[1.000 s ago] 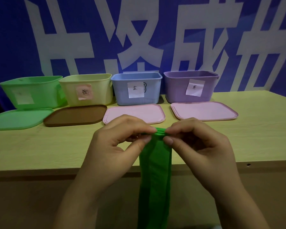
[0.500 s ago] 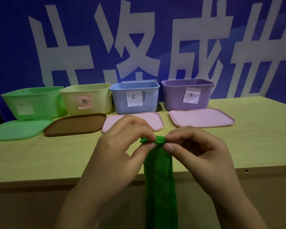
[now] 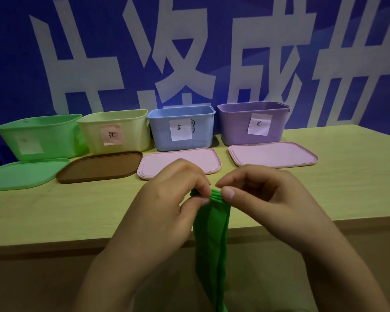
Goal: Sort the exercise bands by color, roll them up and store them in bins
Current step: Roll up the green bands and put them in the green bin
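Both hands meet above the near edge of the pale wooden surface (image 3: 347,176), each pinching the rolled top end of a bright green stretchy exercise band (image 3: 212,239). The left hand (image 3: 167,210) has its thumb and curled fingers closed round the left part of the small roll, with its fingertips on top of the folds. The right hand (image 3: 263,199) pinches the right end between thumb and forefinger, the thumbnail facing the camera. The rest of the band hangs straight down from the roll, in front of the surface's front edge, and runs out of view at the bottom.

At the back of the surface stand 4 open plastic bins in a row, close together: a green plastic bin (image 3: 41,136) at the far left, a pale yellow plastic bin (image 3: 133,131) with a pink paper label, a light blue plastic bin (image 3: 203,131) with a white handwritten label, and a purple plastic bin (image 3: 234,124) with a white handwritten label. In front of each lies a flat lid: a green plastic lid (image 3: 20,176), a brown plastic lid (image 3: 99,166), a pink plastic lid (image 3: 200,158) partly hidden by the left hand, and a second pink plastic lid (image 3: 273,154). Whether any bin holds anything cannot be told. Behind them hangs a blue banner with large white characters (image 3: 189,52).
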### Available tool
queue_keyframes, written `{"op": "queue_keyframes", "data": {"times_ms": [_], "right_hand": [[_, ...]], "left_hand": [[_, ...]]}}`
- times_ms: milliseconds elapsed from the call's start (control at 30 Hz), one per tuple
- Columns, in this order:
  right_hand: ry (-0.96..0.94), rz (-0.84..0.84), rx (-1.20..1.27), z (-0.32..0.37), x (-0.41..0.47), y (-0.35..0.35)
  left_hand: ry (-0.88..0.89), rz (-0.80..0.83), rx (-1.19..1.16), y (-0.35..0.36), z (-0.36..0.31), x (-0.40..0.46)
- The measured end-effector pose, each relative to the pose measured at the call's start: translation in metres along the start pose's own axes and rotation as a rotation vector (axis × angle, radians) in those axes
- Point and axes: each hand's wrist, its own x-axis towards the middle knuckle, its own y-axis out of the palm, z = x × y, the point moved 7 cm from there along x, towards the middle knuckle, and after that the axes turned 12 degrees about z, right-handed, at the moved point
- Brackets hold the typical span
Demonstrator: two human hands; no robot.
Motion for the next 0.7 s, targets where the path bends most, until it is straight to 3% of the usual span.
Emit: {"op": "queue_keyframes", "data": {"times_ms": [133,333,700], "right_hand": [[0.126,0.130,-0.098,0.000,0.005,-0.001],[0.207,0.264,-0.034,-0.004,0.007,0.001],[0.166,0.092,-0.247,-0.004,0.007,-0.001]], "left_hand": [[0.036,0.027,0.042,0.004,-0.002,0.000],[0.081,0.043,0.045,0.005,-0.005,-0.003],[0.084,0.018,0.058,0.002,-0.004,-0.004]]}}
